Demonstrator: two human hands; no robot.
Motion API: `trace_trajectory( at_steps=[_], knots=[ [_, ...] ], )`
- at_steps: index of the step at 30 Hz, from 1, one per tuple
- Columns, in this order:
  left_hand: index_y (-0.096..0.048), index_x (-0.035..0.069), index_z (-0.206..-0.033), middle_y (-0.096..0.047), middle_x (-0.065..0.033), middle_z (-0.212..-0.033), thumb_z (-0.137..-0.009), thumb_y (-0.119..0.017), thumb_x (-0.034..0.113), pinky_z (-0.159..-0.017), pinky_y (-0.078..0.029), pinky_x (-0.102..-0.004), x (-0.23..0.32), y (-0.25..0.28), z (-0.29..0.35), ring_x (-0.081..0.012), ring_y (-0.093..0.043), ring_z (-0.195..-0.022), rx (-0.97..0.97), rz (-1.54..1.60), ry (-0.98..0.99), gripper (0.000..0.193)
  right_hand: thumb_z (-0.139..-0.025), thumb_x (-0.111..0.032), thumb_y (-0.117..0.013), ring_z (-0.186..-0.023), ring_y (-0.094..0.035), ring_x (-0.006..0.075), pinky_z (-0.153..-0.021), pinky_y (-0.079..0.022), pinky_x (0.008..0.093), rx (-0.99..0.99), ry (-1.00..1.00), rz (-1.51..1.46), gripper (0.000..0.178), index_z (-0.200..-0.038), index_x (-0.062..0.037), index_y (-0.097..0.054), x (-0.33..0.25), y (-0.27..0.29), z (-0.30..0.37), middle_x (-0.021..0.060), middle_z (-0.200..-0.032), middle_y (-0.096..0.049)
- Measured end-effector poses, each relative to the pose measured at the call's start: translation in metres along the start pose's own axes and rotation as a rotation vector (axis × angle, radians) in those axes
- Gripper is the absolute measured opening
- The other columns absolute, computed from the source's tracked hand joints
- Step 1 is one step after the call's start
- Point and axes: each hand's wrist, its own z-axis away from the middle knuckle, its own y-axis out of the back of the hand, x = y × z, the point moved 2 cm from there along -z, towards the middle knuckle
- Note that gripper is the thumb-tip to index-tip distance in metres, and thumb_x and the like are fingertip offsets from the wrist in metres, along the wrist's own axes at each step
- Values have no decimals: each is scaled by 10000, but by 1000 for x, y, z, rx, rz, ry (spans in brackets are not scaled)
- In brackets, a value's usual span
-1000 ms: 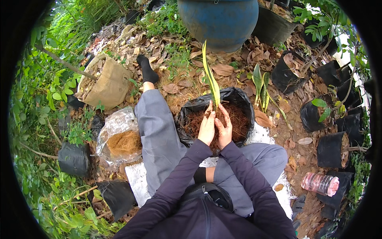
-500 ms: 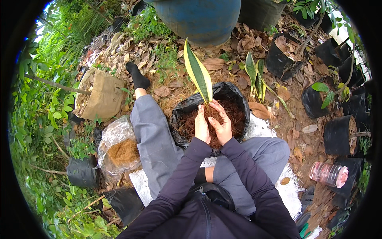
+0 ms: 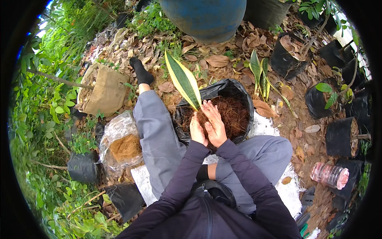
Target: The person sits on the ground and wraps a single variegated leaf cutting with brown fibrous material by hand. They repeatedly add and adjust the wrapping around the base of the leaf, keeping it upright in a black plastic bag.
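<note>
A snake plant leaf [image 3: 184, 81], dark green with cream-yellow edges, leans to the left over a black plastic grow bag [image 3: 230, 88]. The bag holds loose brown fibrous soil [image 3: 232, 113]. My left hand [image 3: 197, 130] and my right hand [image 3: 215, 122] are cupped together round the base of the leaf, at the left part of the bag. Their fingers are long and nearly straight, with dirt stuck on the skin. The palms face each other, and the leaf's lower end is hidden between them.
More snake plant leaves [image 3: 258, 73] lie beyond the bag, to the right. Coconut fibre [image 3: 126, 148] fills a clear plastic bag at left. A tan sack pot [image 3: 105, 89], a blue barrel [image 3: 205, 18], a pink-tinted bottle [image 3: 329, 175] and several black grow bags [image 3: 289, 55] surround me. White sacking [image 3: 290, 191] lies underneath.
The leaf has tipped further left, and its base has shifted left within the bag together with both hands. The hands have drawn closer to each other.
</note>
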Motion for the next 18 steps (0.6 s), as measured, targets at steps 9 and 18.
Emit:
trace_trajectory(
  at_steps=[9,18],
  knots=[
    [-288,-32,-1427,-431,-207,-1431,-1055,-243,321,-1098,-352,-367,0,-4,12,-296,-439,-1325,47,-239,62,515,-807,-43,-626,-1236,-524,383,-1052,-408,430,142,105,27,359,-1163,-61,-670,-7,-3,10,207,-1330,-542],
    [-350,-12,-1395,-470,-182,-1393,-1051,-279,316,-1071,-383,-369,0,-3,8,-280,-476,-1279,16,-142,31,481,-950,-188,-481,-1318,-461,342,-1134,-251,483,-17,50,104,336,-1209,-48,-642,-15,4,-5,165,-1316,-579]
  ],
)
